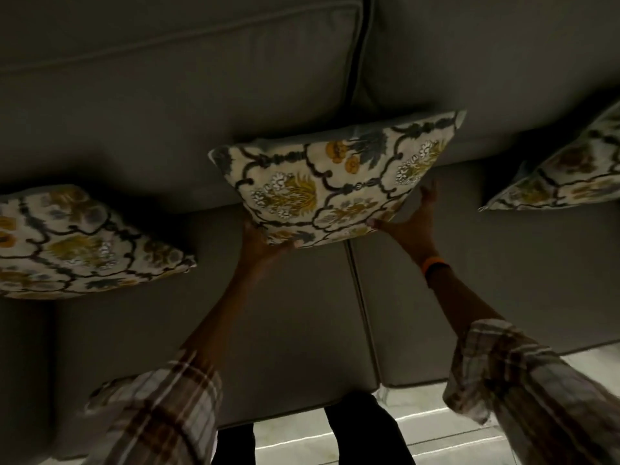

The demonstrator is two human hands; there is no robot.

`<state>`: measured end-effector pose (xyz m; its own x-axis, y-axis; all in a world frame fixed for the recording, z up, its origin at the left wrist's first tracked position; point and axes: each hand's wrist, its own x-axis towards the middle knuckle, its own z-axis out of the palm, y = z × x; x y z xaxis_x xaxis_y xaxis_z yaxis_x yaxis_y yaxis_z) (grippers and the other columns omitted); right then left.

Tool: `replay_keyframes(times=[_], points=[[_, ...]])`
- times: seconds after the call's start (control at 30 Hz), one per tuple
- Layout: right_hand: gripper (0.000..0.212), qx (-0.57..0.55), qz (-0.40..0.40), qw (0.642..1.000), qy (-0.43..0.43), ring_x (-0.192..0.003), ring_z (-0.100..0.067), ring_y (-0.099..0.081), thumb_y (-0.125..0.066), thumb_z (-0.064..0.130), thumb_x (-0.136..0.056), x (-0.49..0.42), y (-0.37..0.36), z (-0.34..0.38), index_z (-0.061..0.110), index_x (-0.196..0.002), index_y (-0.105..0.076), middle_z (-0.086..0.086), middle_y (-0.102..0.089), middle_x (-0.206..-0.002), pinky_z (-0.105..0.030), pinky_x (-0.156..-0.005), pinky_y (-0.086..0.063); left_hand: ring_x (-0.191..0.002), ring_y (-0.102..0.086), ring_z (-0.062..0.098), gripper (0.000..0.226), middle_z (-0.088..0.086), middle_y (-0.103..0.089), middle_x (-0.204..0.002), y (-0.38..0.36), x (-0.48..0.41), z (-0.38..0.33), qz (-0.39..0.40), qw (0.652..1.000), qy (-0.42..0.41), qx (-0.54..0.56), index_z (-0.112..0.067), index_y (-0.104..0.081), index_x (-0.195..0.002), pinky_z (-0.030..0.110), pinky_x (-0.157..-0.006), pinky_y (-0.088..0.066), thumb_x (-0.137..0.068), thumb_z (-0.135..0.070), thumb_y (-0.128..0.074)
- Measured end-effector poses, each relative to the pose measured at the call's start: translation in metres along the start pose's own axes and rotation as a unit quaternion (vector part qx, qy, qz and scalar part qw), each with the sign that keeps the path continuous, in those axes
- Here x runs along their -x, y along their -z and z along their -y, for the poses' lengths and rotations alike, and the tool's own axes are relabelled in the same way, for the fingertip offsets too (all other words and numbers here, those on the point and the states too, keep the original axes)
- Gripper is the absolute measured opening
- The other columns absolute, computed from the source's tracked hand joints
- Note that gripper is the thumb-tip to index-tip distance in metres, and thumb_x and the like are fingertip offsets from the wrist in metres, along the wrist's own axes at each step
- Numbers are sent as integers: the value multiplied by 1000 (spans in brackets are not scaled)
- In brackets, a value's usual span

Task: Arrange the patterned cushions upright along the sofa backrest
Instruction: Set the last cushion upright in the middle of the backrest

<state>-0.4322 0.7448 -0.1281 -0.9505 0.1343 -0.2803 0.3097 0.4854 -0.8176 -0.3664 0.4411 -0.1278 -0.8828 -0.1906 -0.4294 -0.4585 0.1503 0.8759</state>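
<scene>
Against the backrest (167, 105), both hands — left hand (265, 245), right hand (411, 223) — grip the middle cushion's (335, 182) lower edge.

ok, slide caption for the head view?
Both hands, left hand and right hand, hold the middle cushion against the sofa backrest.

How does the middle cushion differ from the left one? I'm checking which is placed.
The middle cushion is gripped by the left hand and right hand; the left cushion lies untouched. The middle one stands against the backrest; the left one leans lower. Same floral pattern.
</scene>
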Motion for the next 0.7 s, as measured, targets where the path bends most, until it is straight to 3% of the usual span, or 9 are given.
replay_keyframes(times=[0.07, 0.17, 0.23, 0.3, 0.37, 0.43, 0.47, 0.57, 0.7], points=[[140, -20, 72, 997, 31, -153, -22, -36, -103, 28, -57, -31, 8, -2, 12, -164, -13, -9, -32, -167, -27, -121, -35, -141, -44, 20, 115, 9, -43, -155, -8, -10, -7, 20, 999, -11, 41, -13, -29, -152, 38, -114, -42, -59, -26, -95], [125, -17, 115, 992, 45, -141, -17, -55, -104, 49, -49, -59, 6, -8, 15, -152, -43, -2, -59, -149, -48, -114, -49, -137, -50, 27, 100, 16, -52, -148, -16, -8, -16, 37, 998, -27, 36, -8, -37, -147, 54, -110, -45, -65, -13, -92], [121, -41, 103, 993, 46, -138, -16, -58, -102, 52, -49, -56, 5, -8, 16, -150, -47, -2, -62, -146, -48, -111, -52, -135, -52, 21, 92, 13, -53, -146, -20, -5, -19, 29, 999, -30, 20, -8, -37, -147, 43, -108, -49, -70, 3, -86], [123, -61, 68, 995, 48, -139, -15, -57, -100, 57, -49, -46, 8, -4, 15, -151, -44, -2, -61, -147, -39, -113, -51, -135, -52, 16, 92, 8, -52, -147, -21, -6, -17, 25, 999, -43, -1, -11, -36, -149, 35, -106, -50, -71, 9, -82], [127, -65, 49, 996, 42, -140, -14, -55, -97, 62, -47, -44, 11, -10, 14, -151, -42, -3, -59, -148, -32, -115, -47, -138, -49, 17, 94, 6, -51, -149, -22, -10, -17, 35, 997, -61, -24, -17, -36, -149, 40, -107, -49, -71, 4, -85], [130, -65, 48, 996, 31, -141, -14, -53, -98, 64, -45, -48, 11, -15, 17, -152, -41, -1, -57, -150, -38, -117, -46, -138, -49, 22, 91, 9, -51, -148, -25, -14, -19, 26, 998, -63, -12, -26, -43, -143, 48, -111, -45, -67, -8, -89], [130, -58, 48, 997, 26, -142, -15, -53, -98, 63, -44, -50, 12, -15, 18, -153, -41, -1, -56, -151, -38, -117, -46, -137, -50, 24, 91, 12, -52, -147, -27, -15, -19, 18, 998, -64, -5, -25, -44, -142, 48, -111, -45, -64, -12, -89], [119, -29, 42, 999, 19, -140, -12, -52, -101, 48, -51, -47, 14, -11, 15, -149, -41, -1, -55, -150, -20, -113, -44, -135, -52, 22, 95, 14, -53, -146, -31, -17, -19, 9, 998, -51, 23, -12, -42, -143, 39, -106, -50, -60, -19, -89], [120, -34, 3, 999, 4, -138, -16, -54, -100, 44, -56, -27, 9, -7, 10, -152, -38, -7, -54, -150, -25, -113, -48, -130, -57, 15, 90, 8, -60, -138, -27, -21, -4, -9, 1000, -29, -2, -16, -51, -137, 43, -106, -51, -58, -30, -92]])
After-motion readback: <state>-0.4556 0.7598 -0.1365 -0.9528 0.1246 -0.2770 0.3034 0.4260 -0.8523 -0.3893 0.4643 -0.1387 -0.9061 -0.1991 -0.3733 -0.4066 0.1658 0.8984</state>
